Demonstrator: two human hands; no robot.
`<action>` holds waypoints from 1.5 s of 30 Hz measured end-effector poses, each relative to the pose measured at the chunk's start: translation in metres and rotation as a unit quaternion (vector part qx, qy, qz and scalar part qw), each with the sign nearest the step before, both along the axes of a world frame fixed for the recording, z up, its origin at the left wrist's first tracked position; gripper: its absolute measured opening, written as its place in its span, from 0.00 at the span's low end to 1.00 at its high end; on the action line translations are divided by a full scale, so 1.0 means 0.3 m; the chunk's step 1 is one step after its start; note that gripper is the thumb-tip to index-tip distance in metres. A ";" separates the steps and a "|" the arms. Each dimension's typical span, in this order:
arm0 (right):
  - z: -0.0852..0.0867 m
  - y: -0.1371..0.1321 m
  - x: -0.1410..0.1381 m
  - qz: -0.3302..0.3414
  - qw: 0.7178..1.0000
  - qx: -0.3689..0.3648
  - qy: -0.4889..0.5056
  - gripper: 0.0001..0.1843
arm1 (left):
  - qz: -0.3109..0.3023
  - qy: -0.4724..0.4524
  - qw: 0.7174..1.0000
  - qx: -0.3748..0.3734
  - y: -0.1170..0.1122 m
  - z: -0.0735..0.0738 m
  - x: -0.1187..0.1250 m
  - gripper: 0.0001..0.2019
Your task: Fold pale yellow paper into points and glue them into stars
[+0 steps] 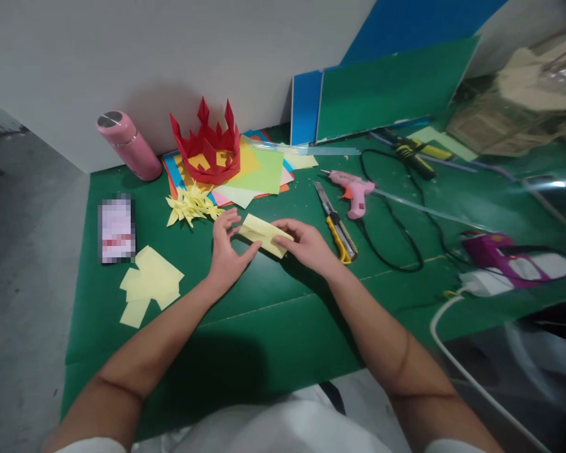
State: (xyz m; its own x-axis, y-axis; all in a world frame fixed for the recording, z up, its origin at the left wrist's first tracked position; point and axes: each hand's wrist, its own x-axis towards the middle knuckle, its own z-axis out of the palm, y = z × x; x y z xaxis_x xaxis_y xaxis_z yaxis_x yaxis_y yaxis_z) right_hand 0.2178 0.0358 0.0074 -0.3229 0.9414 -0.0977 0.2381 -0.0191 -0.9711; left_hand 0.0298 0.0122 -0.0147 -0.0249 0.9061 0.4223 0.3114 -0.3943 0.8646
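Our forearms reach over the green surface (273, 321). The left hand (227, 250) and right hand (306, 244) pinch a partly folded yellow paper (264, 234) between them. Finished yellow folds (192, 205) lie beyond; cut sheets (149, 283) wait unused.

A pale yellow folded paper (265, 234), a longish slanted strip, lies low over the green counter (273, 314), pinched at both ends between the two hands.
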 end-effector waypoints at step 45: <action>0.015 -0.040 -0.053 0.003 0.997 -0.052 0.062 0.22 | -0.007 0.015 1.000 -0.001 -0.025 0.042 0.005 0.05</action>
State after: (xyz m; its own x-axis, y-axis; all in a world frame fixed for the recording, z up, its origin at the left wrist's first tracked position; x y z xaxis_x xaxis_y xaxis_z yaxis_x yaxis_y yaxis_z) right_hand 0.2018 0.0239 0.0121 -0.3442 0.9264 -0.1527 0.1166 -0.1192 -0.9860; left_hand 0.0312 0.0047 -0.0020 0.0000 0.9072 0.4208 0.3313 -0.3970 0.8559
